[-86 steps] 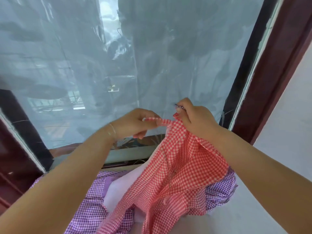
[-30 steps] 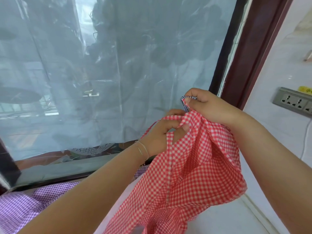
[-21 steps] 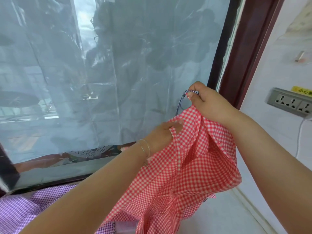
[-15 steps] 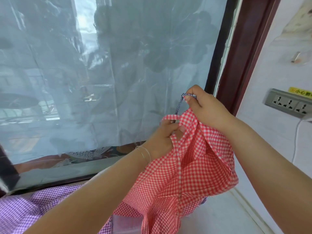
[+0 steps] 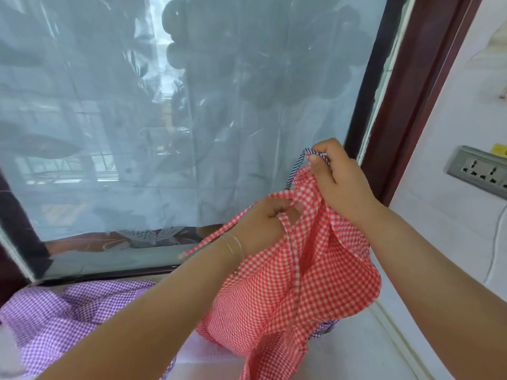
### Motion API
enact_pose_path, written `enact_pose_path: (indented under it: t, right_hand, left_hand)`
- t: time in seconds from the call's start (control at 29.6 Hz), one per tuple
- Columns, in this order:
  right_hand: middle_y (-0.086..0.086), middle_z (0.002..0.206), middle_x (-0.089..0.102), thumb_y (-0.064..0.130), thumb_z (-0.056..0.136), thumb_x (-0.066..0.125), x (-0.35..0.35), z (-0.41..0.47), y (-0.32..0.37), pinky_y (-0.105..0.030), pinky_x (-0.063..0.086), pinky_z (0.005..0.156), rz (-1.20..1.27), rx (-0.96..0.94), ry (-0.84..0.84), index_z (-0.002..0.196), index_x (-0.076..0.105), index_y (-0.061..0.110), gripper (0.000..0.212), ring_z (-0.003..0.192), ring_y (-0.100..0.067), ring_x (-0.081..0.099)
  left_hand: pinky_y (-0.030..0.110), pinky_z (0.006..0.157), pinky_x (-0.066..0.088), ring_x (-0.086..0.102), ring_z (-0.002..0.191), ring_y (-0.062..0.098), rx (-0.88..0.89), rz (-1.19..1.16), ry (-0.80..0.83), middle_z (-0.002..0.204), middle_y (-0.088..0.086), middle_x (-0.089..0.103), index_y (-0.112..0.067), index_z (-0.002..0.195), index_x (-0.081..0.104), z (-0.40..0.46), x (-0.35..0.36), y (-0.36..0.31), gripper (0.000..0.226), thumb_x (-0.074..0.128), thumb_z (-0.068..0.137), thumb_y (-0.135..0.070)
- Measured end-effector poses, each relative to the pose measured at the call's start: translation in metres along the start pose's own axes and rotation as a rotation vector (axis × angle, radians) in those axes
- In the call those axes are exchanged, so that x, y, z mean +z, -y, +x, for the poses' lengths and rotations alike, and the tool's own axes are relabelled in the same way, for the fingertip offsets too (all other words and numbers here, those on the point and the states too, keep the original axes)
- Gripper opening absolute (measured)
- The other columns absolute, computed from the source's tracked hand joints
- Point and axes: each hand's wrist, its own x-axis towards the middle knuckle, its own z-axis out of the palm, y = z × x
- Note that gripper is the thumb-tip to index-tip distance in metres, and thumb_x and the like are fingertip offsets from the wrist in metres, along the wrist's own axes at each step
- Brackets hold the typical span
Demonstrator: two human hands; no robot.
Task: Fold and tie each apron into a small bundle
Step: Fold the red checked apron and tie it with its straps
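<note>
left hand point(image 5: 263, 226) grips red strap point(image 5: 288, 237) | right hand point(image 5: 340, 182) pinches red apron point(image 5: 301, 292), blue-striped cord point(image 5: 297, 167)

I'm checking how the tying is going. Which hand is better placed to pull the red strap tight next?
Probably the left hand: its fingers are curled round the red strap of the red apron. The right hand pinches a blue striped cord and the apron's top edge.

A big window point(image 5: 192, 119) is covered by thin, see-through plastic, and daylight is let in. It is held by a dark red frame point(image 5: 419, 86). A grey socket point(image 5: 478, 171) is fixed to the white wall point(image 5: 452, 215).
</note>
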Motion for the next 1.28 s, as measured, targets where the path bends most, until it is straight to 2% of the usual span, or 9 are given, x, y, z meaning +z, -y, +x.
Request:
enact_pose_path:
  t: [0.14,0.27,0.44,0.54,0.74,0.91,1.01,1.08,1.28]
  right_hand:
    - [0.006,0.069,0.054,0.028,0.101,0.044,0.005,0.002,-0.002,-0.028,0.039,0.061,0.105,-0.008,0.033,0.100,0.045,0.029,0.001,0.057,-0.003,0.048]
    - [0.002,0.069,0.054,0.024,0.101,0.045,0.008,0.005,-0.004,-0.019,0.037,0.058,0.223,-0.003,0.031,0.098,0.048,0.024,0.004,0.055,-0.001,0.045]
    - [0.012,0.065,0.046,0.022,0.101,0.045,0.012,0.009,-0.003,-0.010,0.032,0.058,0.230,0.012,0.051,0.099,0.050,0.020,0.006,0.055,0.006,0.046]
    - [0.013,0.073,0.050,0.022,0.101,0.045,0.017,0.011,0.004,-0.006,0.034,0.060,0.244,0.030,0.060,0.100,0.050,0.020,0.006,0.059,0.009,0.048]
    - [0.012,0.074,0.049,0.022,0.101,0.046,0.029,0.017,0.019,-0.011,0.035,0.061,0.255,0.023,0.094,0.096,0.050,0.024,0.007,0.059,0.004,0.043]
    - [0.006,0.078,0.055,0.026,0.101,0.045,0.035,0.020,0.027,-0.022,0.040,0.066,0.234,0.077,0.161,0.097,0.050,0.025,0.007,0.071,-0.011,0.051]
    - [-0.011,0.085,0.061,0.027,0.101,0.044,0.037,0.024,0.032,-0.027,0.042,0.069,0.214,0.084,0.133,0.100,0.051,0.022,0.008,0.076,-0.026,0.056]
    - [-0.020,0.089,0.061,0.028,0.101,0.044,0.040,0.026,0.035,-0.026,0.041,0.067,0.189,0.082,0.131,0.100,0.050,0.021,0.009,0.073,-0.025,0.053]
    - [-0.017,0.086,0.060,0.028,0.101,0.044,0.050,0.029,0.042,-0.024,0.040,0.066,0.155,0.094,0.101,0.101,0.051,0.022,0.009,0.073,-0.027,0.054]
  left_hand:
    - [0.041,0.100,0.046,0.062,0.098,0.018,-0.136,-0.167,-0.140,0.093,-0.002,0.070,-0.018,0.089,0.072,0.006,-0.008,0.011,0.025,0.049,0.097,-0.013]
    - [0.025,0.080,0.047,0.062,0.078,0.003,-0.119,-0.093,-0.096,0.078,-0.012,0.069,-0.011,0.079,0.069,0.005,-0.019,0.007,0.029,0.047,0.096,0.000]
    - [0.031,0.093,0.049,0.065,0.096,0.018,-0.061,0.098,0.063,0.102,0.005,0.067,0.003,0.095,0.070,-0.002,-0.021,0.018,0.034,0.053,0.093,-0.026]
    - [0.024,0.098,0.044,0.060,0.098,0.007,-0.031,0.140,0.056,0.107,-0.006,0.059,0.001,0.097,0.071,-0.002,-0.026,0.023,0.031,0.049,0.098,-0.021]
    - [0.023,0.101,0.044,0.060,0.111,0.013,-0.133,-0.005,0.098,0.119,-0.001,0.063,-0.013,0.118,0.061,-0.008,-0.039,0.022,0.026,0.042,0.102,-0.015]
    - [0.012,0.084,0.044,0.062,0.089,-0.003,0.019,0.148,-0.143,0.101,-0.008,0.066,-0.022,0.095,0.069,-0.009,-0.060,0.028,0.022,0.048,0.099,-0.018]
    - [0.028,0.078,0.051,0.064,0.084,0.016,0.150,0.375,-0.030,0.093,0.005,0.068,-0.009,0.083,0.073,-0.014,-0.070,0.037,0.011,0.063,0.085,-0.010]
    - [0.029,0.075,0.051,0.063,0.080,0.015,0.161,0.485,0.075,0.090,0.007,0.068,-0.004,0.085,0.074,-0.019,-0.072,0.043,0.010,0.065,0.085,-0.008]
    - [0.038,0.082,0.046,0.051,0.076,0.018,0.101,0.821,0.224,0.087,0.003,0.068,-0.018,0.073,0.058,-0.027,-0.076,0.054,0.014,0.052,0.085,-0.016]
